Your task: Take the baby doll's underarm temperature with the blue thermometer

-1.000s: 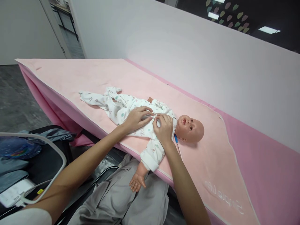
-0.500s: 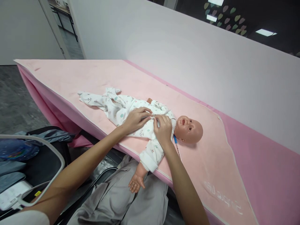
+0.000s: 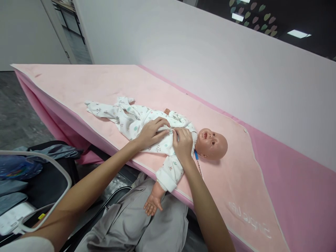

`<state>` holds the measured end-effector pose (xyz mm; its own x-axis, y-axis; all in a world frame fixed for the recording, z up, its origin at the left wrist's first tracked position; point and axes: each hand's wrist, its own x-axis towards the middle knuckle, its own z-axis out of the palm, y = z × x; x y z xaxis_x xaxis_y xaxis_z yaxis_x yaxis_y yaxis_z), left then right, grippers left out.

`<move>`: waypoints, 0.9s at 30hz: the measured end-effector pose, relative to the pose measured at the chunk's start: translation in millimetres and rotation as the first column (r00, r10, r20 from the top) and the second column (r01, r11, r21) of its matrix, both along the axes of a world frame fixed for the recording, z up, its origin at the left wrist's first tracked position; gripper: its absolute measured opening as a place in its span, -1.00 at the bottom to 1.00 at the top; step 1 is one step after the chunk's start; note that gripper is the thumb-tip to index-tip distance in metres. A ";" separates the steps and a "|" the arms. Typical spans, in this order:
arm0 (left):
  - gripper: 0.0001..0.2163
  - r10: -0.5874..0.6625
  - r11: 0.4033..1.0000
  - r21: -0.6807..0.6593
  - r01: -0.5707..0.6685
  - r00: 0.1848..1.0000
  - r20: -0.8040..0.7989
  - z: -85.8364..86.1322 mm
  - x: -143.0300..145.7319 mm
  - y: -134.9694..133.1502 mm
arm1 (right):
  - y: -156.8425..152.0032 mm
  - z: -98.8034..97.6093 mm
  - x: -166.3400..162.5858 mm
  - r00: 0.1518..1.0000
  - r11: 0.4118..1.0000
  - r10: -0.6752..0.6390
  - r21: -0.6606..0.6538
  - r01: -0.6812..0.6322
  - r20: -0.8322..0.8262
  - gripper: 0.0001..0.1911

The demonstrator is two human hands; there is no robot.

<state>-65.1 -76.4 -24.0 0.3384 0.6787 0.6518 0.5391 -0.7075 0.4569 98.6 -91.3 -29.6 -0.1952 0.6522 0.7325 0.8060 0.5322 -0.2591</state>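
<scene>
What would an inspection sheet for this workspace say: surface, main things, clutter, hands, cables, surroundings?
Surface: pale pink cloth over a darker pink cover.
Main things: doll lying face up in a white patterned sleepsuit; one arm hangs past the near edge.
Clutter: blue-tipped stick by the doll's neck; chair at lower left bearing clothes and a blue plastic bag.
Hands: left hand and right hand on the sleepsuit's front, beside a small round fastener; exact grip hidden.
Cables: white cable looping near a white box.
Surroundings: white wall; dark window with heart shapes; doorway.
</scene>
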 end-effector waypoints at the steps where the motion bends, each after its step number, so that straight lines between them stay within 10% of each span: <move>1: -0.78 0.000 1.000 -0.007 0.000 1.000 0.026 0.1 -0.4 -0.4 | 0.2 0.1 0.0 1.000 1.000 -0.001 0.000 0.001 -0.002 -0.80; 27: -0.77 0.098 0.991 -0.099 -0.089 0.991 0.095 -15.0 -39.9 -5.1 | 1.8 -0.5 -0.5 1.000 1.000 0.001 0.022 -0.001 0.009 -0.79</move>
